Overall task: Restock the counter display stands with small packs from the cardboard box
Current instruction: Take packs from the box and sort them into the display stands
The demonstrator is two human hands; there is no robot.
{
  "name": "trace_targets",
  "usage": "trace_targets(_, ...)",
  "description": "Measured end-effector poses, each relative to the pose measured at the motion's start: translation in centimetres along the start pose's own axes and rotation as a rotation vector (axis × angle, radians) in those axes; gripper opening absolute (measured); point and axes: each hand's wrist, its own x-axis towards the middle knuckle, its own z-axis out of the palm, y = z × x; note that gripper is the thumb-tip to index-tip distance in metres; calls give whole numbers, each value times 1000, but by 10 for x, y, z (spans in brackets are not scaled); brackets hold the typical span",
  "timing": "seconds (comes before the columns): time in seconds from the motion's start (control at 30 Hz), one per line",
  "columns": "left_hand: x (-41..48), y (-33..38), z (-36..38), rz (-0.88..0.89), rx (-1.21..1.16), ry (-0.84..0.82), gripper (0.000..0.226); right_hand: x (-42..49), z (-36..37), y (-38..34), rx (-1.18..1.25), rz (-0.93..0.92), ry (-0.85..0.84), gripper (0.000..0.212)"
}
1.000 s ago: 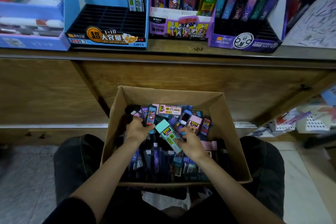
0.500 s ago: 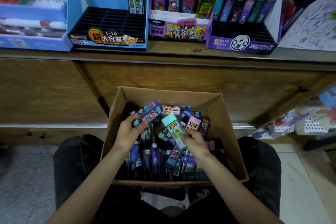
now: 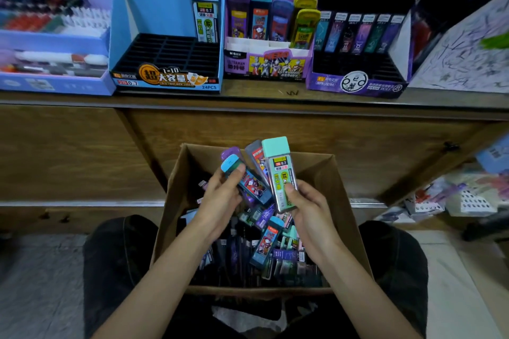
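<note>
mint pack [image 3: 279,173] is pinched upright by the right hand [image 3: 311,209] above the box [image 3: 176,181], cap pointed forward; other packs [image 3: 249,184] are gripped in the left hand [image 3: 220,201]. the blue stand [image 3: 154,8], with its one match, is set ahead and leftward.

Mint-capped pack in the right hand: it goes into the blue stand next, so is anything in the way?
Nothing visible. The right hand holds the mint-capped pack above the box; the blue stand has bare front slots, one lone pack standing back right.
</note>
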Motion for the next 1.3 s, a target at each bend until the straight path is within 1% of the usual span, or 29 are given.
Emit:
trace_targets(0.07,-3,0,13,10,-36,18,24,-5,8,-3,-3,-11,1,21)
trace_targets(0.13,-5,-1,22,16,-36,79,21,-9,14,-5,-15,-27,8,21)
trace_targets(0.2,-6,0,26,5,-31,145,24,-13,19,-5,-41,-38,14,20)
trace_targets(0.23,-8,1,28,-11,-34,160,29,-14,22,-4,-48,-38,18,19)
trace_targets(0.3,-10,3,29,-34,-25,149,39,-17,26,-4,-44,-29,27,17)
trace_targets(0.4,-14,3,30,2,57,137,28,-17,28,-5,-54,-13,26,13)
trace_targets(0.47,-16,4,29,27,122,150,31,-16,25,-8,-144,-28,-12,11)
trace_targets(0.53,-16,6,28,25,165,148,36,-13,20,-15,-235,-7,-107,11)
trace_targets(0.6,-17,10,26,20,203,125,38,-8,15,-27,-303,49,-196,19)
trace_targets(0.63,-16,13,26,22,224,108,39,-5,12,-33,-341,52,-205,23)
trace_targets(0.73,-17,21,33,41,260,53,39,6,10,-54,-386,-5,-156,26)
trace_targets(0.87,-16,35,47,79,259,6,38,10,12,-77,-322,-95,-152,11)
trace_targets(1.0,-7,50,66,99,192,3,20,12,7,-103,-272,-141,-154,12)
trace_targets(1.1,3,63,78,102,182,10,20,16,1,-126,-266,-165,-117,11)
trace_targets(1.23,17,84,84,194,178,32,10,24,-8,-165,-255,-234,-86,8)
trace_targets(1.3,23,98,82,258,219,23,15,28,-8,-188,-276,-294,-86,6)
